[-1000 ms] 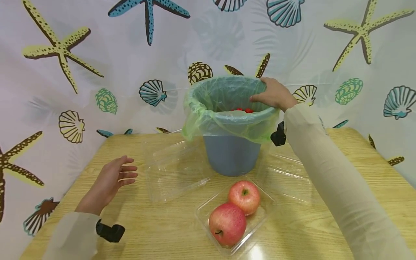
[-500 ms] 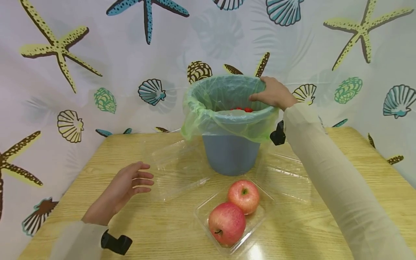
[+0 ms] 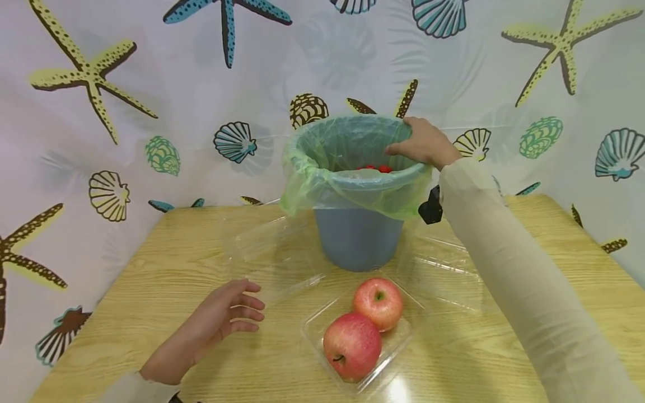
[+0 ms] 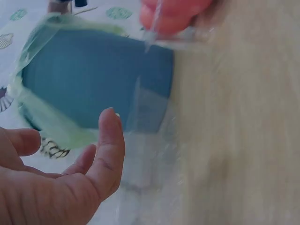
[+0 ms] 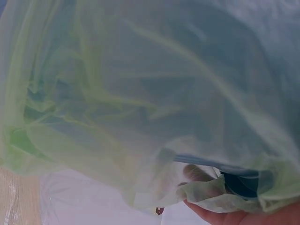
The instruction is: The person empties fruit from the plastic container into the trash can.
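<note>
A blue bucket [image 3: 359, 240] lined with a thin green plastic bag [image 3: 307, 187] stands toward the back of the table. My right hand [image 3: 425, 144] grips its right rim through the bag, thumb on the inner side. Small red things [image 3: 384, 169] show inside the bucket, too little visible to name. In front sits a clear plastic tray [image 3: 313, 342] bearing two apples, a front apple [image 3: 351, 346] and a back apple [image 3: 379, 304]. To the left of this tray, my left hand [image 3: 227, 313] hovers with loosely bent fingers, holding nothing and apart from the tray.
One clear plastic container [image 3: 274, 254] lies left of the bucket and another clear container [image 3: 445, 277] lies to its right, partly behind my right sleeve [image 3: 509, 246]. A shell-patterned cloth [image 3: 191, 95] hangs behind the wooden table [image 3: 252, 369].
My left hand has moved to the right and nearer the table's front, closer to the apple tray. The right hand stays on the bucket's rim.
</note>
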Available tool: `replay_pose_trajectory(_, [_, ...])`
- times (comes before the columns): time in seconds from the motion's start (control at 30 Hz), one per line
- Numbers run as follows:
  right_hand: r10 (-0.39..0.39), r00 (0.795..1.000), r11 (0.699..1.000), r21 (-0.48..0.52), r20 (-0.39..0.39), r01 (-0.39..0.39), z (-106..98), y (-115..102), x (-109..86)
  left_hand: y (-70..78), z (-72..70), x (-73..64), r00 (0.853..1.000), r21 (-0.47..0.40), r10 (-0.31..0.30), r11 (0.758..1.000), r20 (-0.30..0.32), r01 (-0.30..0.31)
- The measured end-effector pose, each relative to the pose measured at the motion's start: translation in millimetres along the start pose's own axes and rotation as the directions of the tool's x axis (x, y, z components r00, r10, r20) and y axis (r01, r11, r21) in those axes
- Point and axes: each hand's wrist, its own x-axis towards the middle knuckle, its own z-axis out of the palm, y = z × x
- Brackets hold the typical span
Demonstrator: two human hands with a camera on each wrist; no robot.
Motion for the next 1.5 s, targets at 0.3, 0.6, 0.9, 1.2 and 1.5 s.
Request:
replay_pose_trajectory(0.3, [-0.002,1.0,1.0,0.003,-0.005,0.002,0,-2,-0.3,-19.1,29.0,-0.3,0.997,0.041,-0.021,0.999,0.08,0.017])
replay_pose_trajectory(0.6, [-0.001,1.0,1.0,0.012,-0.004,0.001,1,3,-2.0,-29.9,56.3,-0.9,0.98,-0.001,-0.065,0.998,0.188,0.067])
replay_pose_trajectory(0.9, [-0.014,1.0,1.0,0.006,-0.007,0.014,2,0,-1.9,-25.8,69.5,-4.8,0.981,-0.107,-0.109,0.986,0.161,0.127])
replay_pose_trajectory(1.2, [-0.009,1.0,1.0,0.017,-0.008,0.009,1,1,-2.4,-26.8,64.0,13.4,0.996,-0.263,-0.067,0.961,0.064,0.081])
replay_pose_trajectory(1.5, [-0.013,1.0,1.0,0.013,-0.009,0.013,-1,3,-2.7,-37.5,72.8,21.9,0.997,-0.348,-0.079,0.934,0.025,0.083])
